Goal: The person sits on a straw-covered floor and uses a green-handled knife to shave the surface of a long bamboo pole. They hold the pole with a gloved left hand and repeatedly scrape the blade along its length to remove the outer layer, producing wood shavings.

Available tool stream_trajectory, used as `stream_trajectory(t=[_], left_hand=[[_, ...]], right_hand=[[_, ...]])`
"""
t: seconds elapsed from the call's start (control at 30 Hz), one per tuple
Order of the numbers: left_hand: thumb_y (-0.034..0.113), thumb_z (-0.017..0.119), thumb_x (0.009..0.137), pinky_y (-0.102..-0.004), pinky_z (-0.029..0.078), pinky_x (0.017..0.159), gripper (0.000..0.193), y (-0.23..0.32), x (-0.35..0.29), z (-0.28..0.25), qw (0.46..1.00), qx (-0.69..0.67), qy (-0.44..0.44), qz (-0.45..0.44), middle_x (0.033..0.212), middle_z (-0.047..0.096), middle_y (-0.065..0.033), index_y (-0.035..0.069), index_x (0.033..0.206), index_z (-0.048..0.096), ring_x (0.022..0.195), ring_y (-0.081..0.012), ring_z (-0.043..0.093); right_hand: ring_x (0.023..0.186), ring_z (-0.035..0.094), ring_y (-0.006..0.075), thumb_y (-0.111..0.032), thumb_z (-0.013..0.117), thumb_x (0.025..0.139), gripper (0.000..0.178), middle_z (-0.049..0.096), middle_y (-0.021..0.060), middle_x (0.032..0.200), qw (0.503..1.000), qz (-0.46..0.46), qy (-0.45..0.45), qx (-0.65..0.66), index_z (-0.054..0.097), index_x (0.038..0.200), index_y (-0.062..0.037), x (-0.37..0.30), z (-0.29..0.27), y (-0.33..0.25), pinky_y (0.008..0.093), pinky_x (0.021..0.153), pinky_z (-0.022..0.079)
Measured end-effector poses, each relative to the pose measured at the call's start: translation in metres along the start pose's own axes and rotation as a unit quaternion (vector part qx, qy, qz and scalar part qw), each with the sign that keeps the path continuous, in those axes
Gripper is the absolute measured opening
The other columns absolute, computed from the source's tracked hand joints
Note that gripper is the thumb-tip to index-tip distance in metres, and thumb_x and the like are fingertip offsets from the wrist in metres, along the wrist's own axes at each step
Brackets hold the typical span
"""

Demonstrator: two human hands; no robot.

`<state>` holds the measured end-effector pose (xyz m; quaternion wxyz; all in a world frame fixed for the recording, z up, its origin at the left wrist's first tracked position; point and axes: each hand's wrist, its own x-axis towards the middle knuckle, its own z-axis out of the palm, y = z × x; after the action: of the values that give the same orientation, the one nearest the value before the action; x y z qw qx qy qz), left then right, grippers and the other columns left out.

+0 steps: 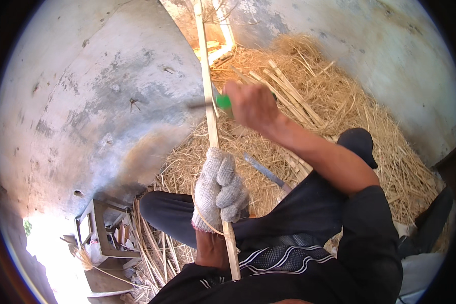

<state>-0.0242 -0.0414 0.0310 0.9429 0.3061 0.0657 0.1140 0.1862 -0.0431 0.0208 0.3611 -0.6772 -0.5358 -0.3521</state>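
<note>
Grey stained concrete walls close the place, and a big heap of dry yellow shavings and straw covers the floor on the right. A long pale bamboo strip runs from near to far; many split strips already lie far right, so the work seems well advanced. The gloved left hand is closed around the strip. The bare right hand grips a green-handled knife against it. No labels or packages are visible.
</note>
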Motion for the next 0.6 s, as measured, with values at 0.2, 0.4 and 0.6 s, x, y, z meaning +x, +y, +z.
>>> stream_trajectory(t=[0.2,0.4,0.6], left_hand=[[0.051,0.030,0.103,-0.0235,0.025,0.022,0.053,-0.029,-0.011,-0.008,0.978,-0.101,-0.122,-0.136,0.040,0.032,0.0011,0.012,0.070,0.042,0.026,-0.0113,0.027],[0.059,0.027,0.100,-0.0237,0.029,0.023,0.061,-0.019,0.010,-0.011,0.964,-0.139,-0.188,-0.128,0.038,0.033,0.0001,0.012,0.064,0.041,0.025,-0.0131,0.031],[0.061,0.020,0.100,-0.0243,0.026,0.023,0.063,0.004,0.006,-0.019,0.969,-0.162,-0.176,-0.062,0.037,0.033,-0.0002,0.012,0.065,0.040,0.025,-0.0138,0.033]], right_hand=[[0.042,0.043,0.0106,-0.019,0.047,0.098,0.033,0.048,0.0069,0.056,0.927,0.285,-0.158,-0.186,0.060,0.077,0.0029,0.010,0.013,0.145,0.0242,0.033,0.037],[0.043,0.051,0.0203,-0.025,0.048,0.097,0.039,0.056,0.0101,0.055,0.911,0.353,-0.186,0.102,0.060,0.069,-0.0004,0.010,0.010,0.097,0.0376,0.041,0.042],[0.042,0.035,0.0174,-0.022,0.049,0.097,0.039,0.040,0.0074,0.047,0.953,0.196,-0.062,0.223,0.049,0.063,-0.0013,0.000,-0.032,0.003,0.0390,0.045,0.031]])
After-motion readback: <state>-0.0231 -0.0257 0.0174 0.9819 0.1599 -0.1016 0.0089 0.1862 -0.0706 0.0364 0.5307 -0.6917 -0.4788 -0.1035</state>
